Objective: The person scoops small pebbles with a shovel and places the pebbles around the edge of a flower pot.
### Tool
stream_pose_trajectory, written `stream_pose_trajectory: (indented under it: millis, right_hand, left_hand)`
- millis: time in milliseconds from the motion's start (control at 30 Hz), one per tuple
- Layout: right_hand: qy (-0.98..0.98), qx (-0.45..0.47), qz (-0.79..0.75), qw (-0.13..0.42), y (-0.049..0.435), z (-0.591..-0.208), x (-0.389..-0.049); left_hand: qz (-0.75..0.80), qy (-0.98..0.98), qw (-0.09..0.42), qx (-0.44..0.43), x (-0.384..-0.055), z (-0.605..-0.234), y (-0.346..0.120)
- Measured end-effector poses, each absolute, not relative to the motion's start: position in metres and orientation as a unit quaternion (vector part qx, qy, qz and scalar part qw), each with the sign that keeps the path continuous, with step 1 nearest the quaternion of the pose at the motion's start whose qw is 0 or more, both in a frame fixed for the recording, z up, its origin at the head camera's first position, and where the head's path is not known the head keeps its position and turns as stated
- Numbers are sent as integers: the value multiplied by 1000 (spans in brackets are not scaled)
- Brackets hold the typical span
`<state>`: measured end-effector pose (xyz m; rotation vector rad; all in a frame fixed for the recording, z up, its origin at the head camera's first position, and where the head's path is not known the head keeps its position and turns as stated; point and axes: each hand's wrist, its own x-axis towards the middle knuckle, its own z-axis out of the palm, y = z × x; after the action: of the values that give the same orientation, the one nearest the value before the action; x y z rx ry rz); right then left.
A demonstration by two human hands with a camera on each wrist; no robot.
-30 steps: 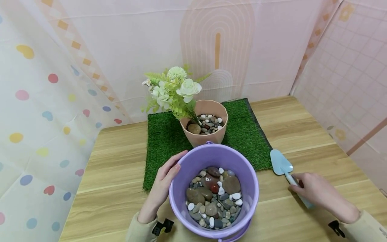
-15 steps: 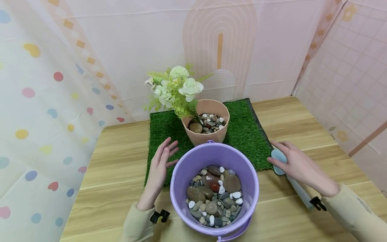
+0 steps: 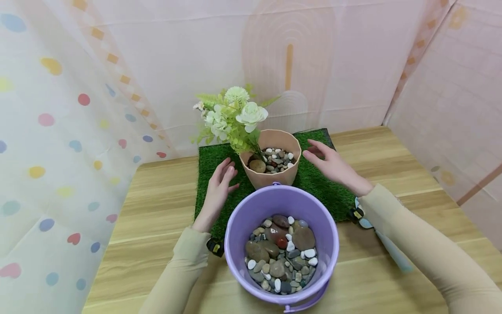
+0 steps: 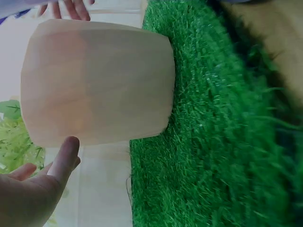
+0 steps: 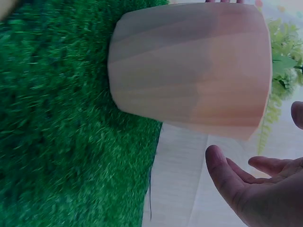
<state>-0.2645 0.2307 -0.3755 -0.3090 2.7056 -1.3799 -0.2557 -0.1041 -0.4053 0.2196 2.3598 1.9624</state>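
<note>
A peach flower pot stands upright on a green artificial grass mat. Pebbles fill it, and pale green and white flowers lean out of its left side. My left hand hovers left of the pot, fingers loosely spread and apart from it. On the other side my right hand is held near the rim with a small gap, also seen in the right wrist view. Neither hand holds anything. In front of the pot is a purple bucket with stones inside.
A light blue trowel lies on the wooden table to the right, partly covered by my right forearm. The bucket's handle hangs down at its front. Patterned cloth hangs behind and at both sides.
My right hand has let go of the trowel, leaving it on the table, and moved forward and left to the pot. My left hand has left the bucket's rim and moved forward beside the pot.
</note>
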Motion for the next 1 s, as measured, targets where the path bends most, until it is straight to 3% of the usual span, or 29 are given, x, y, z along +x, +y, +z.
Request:
stream_pose_trajectory:
  millis: [333,667,1000]
  right_hand:
    - [860,-93,-494,84,211,-376,-292]
    - [830,-96,-541,96,203,-378,-299]
    - [823,-84,-558,68,199,-391,-300]
  left_hand:
    - [651,757,26,58,-288,-409,-83]
    - [666,743,29,51,-296,-408,-73]
    - [676,735,34,44,-294,-415,-73]
